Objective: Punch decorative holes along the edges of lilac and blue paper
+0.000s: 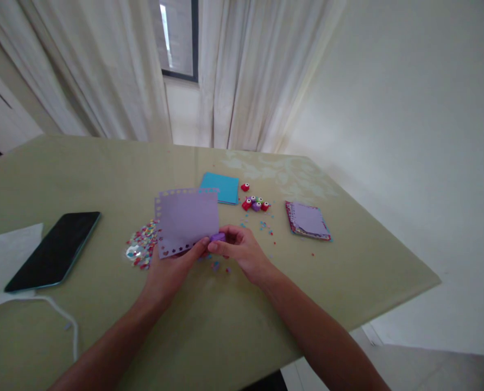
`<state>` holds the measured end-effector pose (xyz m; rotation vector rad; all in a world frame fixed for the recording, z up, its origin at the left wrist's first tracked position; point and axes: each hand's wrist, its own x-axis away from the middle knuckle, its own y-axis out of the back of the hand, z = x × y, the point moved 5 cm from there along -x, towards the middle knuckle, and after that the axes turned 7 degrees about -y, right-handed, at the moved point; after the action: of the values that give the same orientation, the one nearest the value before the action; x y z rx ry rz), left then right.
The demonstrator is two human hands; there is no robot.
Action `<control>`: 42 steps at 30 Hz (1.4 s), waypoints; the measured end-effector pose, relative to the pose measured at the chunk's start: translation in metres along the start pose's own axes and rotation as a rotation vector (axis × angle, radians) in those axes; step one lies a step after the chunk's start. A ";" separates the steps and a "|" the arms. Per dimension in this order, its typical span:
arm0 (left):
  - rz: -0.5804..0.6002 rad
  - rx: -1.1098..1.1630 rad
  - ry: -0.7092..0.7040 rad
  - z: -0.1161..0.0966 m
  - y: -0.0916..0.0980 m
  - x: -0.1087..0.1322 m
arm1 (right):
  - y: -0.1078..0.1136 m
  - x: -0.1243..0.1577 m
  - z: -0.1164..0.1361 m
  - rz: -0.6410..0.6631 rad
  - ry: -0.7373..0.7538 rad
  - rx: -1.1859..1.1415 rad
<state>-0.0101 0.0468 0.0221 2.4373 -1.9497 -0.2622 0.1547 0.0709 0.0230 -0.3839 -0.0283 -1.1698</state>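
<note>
My left hand (pixel 172 266) pinches the lower edge of a purple paper sheet (pixel 188 220) whose borders are punched with small heart holes. My right hand (pixel 242 251) is closed round a small purple punch (pixel 218 237) set at the sheet's lower right corner. Both hands hover just above the olive table (pixel 347 260). A heap of coloured paper confetti (pixel 142 245) lies on the table to the left of the sheet.
A blue paper stack (pixel 222 187) lies behind the sheet. Several small red, purple and green punches (pixel 255 203) sit beside it. A stack of punched cards (pixel 308 221) is at right. A black phone (pixel 54 250), white cloth (pixel 5 260) and cable (pixel 62 317) lie at left.
</note>
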 end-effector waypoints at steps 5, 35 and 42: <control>-0.020 -0.009 0.035 -0.002 0.004 0.000 | 0.026 0.000 0.010 -0.127 0.106 0.083; 0.012 0.281 0.174 0.016 -0.004 -0.001 | 0.118 -0.015 0.034 -0.735 0.210 1.521; 0.029 0.207 0.146 0.014 -0.001 -0.001 | 0.121 -0.011 0.036 -0.731 0.163 1.254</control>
<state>-0.0111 0.0497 0.0087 2.4631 -2.0400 0.1214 0.2654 0.1320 0.0201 0.9047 -0.7725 -1.6413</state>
